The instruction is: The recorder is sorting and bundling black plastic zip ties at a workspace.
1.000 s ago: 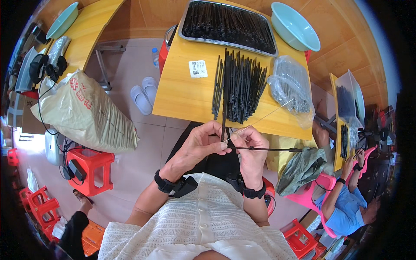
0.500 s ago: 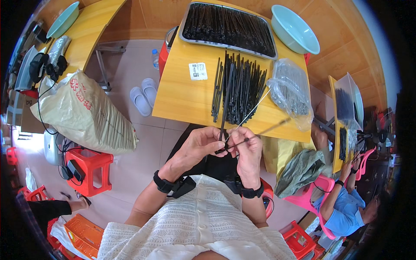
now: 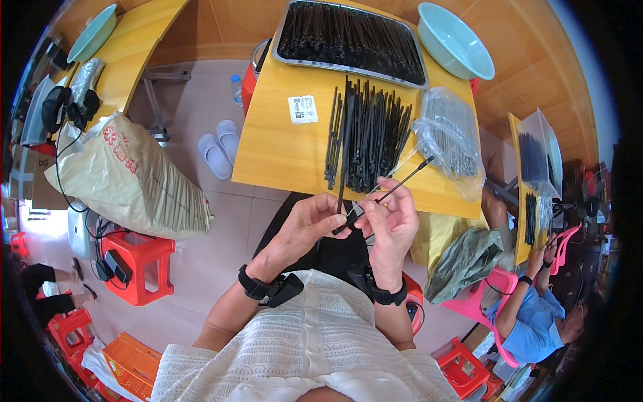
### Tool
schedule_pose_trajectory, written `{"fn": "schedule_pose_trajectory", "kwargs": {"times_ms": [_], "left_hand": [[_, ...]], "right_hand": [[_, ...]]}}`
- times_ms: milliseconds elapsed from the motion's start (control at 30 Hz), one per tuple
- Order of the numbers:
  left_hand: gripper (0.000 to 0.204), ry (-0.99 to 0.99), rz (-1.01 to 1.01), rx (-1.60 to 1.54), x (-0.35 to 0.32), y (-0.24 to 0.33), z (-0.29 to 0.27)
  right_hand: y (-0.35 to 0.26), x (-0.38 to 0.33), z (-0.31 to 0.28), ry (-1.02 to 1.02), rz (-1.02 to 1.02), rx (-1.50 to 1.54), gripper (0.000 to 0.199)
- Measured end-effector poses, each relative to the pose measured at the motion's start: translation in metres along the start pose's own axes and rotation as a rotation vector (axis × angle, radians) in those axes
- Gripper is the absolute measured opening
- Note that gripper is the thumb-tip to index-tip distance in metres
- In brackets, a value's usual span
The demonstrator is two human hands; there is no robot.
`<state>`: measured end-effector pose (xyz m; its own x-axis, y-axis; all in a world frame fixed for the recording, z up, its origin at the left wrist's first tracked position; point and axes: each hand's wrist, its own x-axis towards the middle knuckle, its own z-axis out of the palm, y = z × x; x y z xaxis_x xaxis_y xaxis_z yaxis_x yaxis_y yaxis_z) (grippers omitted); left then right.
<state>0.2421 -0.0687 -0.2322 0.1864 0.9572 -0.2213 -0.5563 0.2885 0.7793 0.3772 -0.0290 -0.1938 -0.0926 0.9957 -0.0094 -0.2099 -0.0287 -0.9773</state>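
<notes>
In front of my body, at the table's near edge, my left hand is closed on a thin black rod that stands upright from its fingertips. Close beside it, my right hand pinches a second black stick, slanting up to the right with a knobbed tip. A pale thin wire runs between the two hands; which fingers grip it I cannot tell. Beyond them, a pile of similar black rods lies on the wooden table. To its right is a clear plastic bag of thin metallic pieces.
A metal tray packed with black rods lies at the table's far side, beside a pale green basin. A white label lies left of the pile. Left stand a full sack and red stool. A person in blue works at right.
The stick in my right hand has swung from low at the right to slanting upward, and that hand has turned and opened outward slightly. My left hand stays nearly in place.
</notes>
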Motion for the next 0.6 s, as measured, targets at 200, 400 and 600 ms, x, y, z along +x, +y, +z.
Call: {"fn": "schedule_pose_trajectory", "kwargs": {"times_ms": [200,400,600], "left_hand": [[0.016,-0.007,0.021,-0.035,-0.001,0.002,0.002],[0.017,0.018,0.005,-0.093,-0.004,0.0,0.0],[0.016,0.162,0.041,-0.181,-0.006,0.0,0.0]], "right_hand": [[0.004,0.002,0.0,-0.026,0.073,-0.025,0.016],[0.012,0.005,-0.006,-0.096,0.06,0.045,0.017],[0.016,0.004,-0.004,-0.065,-0.007,-0.01,0.015]]}}
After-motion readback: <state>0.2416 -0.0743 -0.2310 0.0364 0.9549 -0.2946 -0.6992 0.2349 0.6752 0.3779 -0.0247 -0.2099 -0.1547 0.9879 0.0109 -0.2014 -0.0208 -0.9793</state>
